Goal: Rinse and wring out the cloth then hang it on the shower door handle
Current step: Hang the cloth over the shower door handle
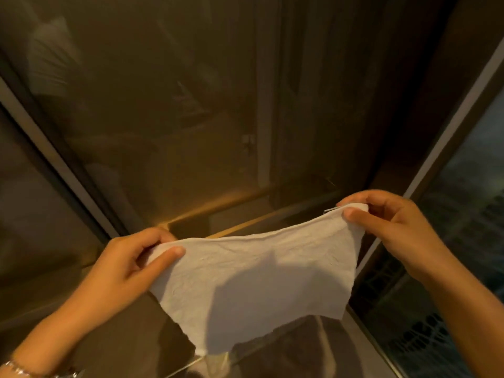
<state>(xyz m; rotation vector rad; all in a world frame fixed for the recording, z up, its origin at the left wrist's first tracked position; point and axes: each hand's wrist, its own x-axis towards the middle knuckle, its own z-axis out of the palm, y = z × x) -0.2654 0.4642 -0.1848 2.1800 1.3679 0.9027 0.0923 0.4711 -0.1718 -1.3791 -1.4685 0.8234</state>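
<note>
A white crinkled cloth (253, 279) is spread out flat between my two hands in front of a glass shower door (163, 118). My left hand (131, 266) pinches its upper left corner between thumb and fingers. My right hand (392, 222) pinches its upper right corner, a little higher. The cloth's lower edge hangs loose and ragged. Just behind the cloth's top edge runs a horizontal bar (245, 226), partly hidden by the cloth; I cannot tell whether the cloth touches it.
A metal door frame (46, 148) slants down the left side. Another frame strip (447, 132) slants down the right, with a dark window pane (463, 214) beyond it. Reflections show in the glass. A bracelet (21, 371) is on my left wrist.
</note>
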